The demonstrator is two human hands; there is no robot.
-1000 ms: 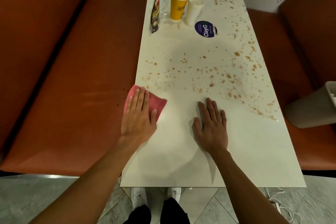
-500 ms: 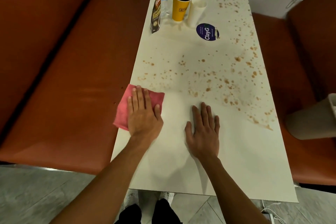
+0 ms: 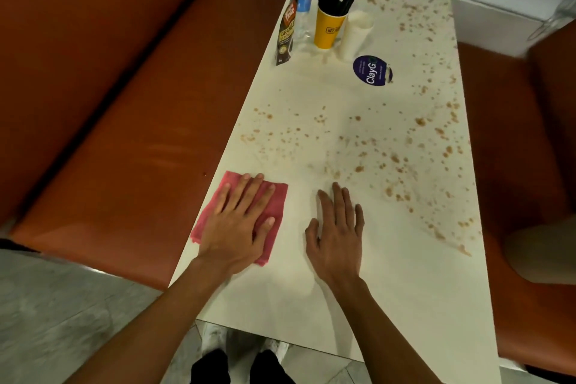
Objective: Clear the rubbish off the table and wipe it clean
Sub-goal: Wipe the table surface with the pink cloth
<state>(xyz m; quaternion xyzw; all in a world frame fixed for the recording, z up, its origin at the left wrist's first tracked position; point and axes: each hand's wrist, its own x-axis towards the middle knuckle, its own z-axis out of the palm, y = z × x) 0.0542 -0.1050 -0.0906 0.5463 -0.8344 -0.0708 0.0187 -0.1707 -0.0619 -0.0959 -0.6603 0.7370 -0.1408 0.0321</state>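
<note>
A long white table (image 3: 405, 290) runs away from me, with brown splatter stains (image 3: 389, 159) over its middle and far right. My left hand (image 3: 240, 224) lies flat with straight fingers on a pink cloth (image 3: 274, 212) at the table's left edge; part of the cloth hangs over the edge. My right hand (image 3: 338, 234) rests flat on the bare surface just to the right of it, fingers straight and holding nothing. The near part of the table, around both hands, shows no stains.
At the far end stand a yellow cup (image 3: 327, 29) full of black straws, a white paper cup (image 3: 355, 36), a water bottle (image 3: 304, 6), a dark sachet (image 3: 285, 36) and a round blue sticker (image 3: 372, 70). Orange benches (image 3: 131, 150) flank the table. A beige bin (image 3: 542, 256) sits on the right.
My left hand has slid the pink cloth toward me along the left edge. My right hand stays flat beside it. The view has shifted left.
</note>
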